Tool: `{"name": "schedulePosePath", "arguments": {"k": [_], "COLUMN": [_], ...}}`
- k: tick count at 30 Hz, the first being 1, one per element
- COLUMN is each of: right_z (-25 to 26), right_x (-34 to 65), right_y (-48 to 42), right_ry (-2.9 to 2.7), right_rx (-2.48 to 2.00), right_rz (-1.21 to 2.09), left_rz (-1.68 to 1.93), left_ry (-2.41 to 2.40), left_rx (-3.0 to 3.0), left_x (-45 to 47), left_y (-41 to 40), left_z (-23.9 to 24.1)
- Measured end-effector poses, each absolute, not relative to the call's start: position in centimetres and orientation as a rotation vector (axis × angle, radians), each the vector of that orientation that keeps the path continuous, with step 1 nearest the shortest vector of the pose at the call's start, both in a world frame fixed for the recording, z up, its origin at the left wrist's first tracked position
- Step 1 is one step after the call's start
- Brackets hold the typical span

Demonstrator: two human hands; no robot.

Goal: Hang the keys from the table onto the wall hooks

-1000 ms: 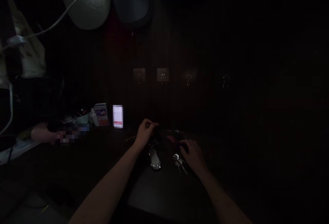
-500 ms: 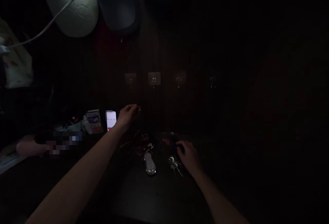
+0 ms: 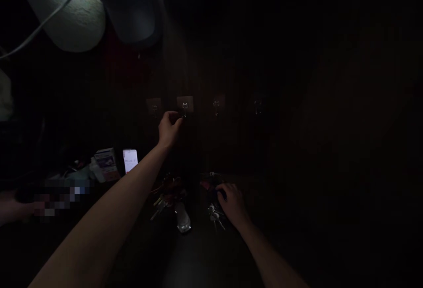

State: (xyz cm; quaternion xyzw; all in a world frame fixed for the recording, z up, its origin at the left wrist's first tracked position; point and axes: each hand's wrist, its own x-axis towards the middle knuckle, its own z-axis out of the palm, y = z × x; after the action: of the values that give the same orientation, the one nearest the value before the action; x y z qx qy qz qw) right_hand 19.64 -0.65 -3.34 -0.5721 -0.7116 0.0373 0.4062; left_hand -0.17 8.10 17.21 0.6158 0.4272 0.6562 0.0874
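My left hand (image 3: 169, 128) is raised at the wall, its thumb and forefinger curled together at the lower end of a metal hook (image 3: 185, 108) on a clear square pad. Whatever the fingertips pinch is too dark to make out. Lower down, my right hand (image 3: 234, 200) rests on the dark surface with its fingers curled round a small dark blue object (image 3: 222, 193). Beside it lies a bunch of silver keys (image 3: 215, 214). Left of those is a tangle of keys and cords (image 3: 168, 193), with a shiny silver car-shaped piece (image 3: 183, 219) in front.
More hooks on the same wall are a left hook (image 3: 154, 109), a right hook (image 3: 216, 106) and a faint far-right hook (image 3: 258, 106). A lit phone (image 3: 131, 161) leans beside a small box (image 3: 107, 164) and a white bottle (image 3: 96, 169). Caps (image 3: 71, 19) hang above with a white cable (image 3: 49, 19).
My left hand has risen from below the hooks to the second hook. My right hand stays by the keys. The view has shifted a little to the right.
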Motion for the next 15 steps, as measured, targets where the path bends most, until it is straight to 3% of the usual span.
{"name": "schedulePosePath", "arguments": {"k": [15], "right_z": [-3.1], "right_x": [19.5], "right_y": [-0.8], "right_ry": [-1.808], "right_rx": [-1.481], "right_rz": [0.146], "left_rz": [1.981], "left_ry": [1.421], "left_rx": [1.814], "left_x": [2.2], "left_y": [9.2], "left_z": [16.0]}}
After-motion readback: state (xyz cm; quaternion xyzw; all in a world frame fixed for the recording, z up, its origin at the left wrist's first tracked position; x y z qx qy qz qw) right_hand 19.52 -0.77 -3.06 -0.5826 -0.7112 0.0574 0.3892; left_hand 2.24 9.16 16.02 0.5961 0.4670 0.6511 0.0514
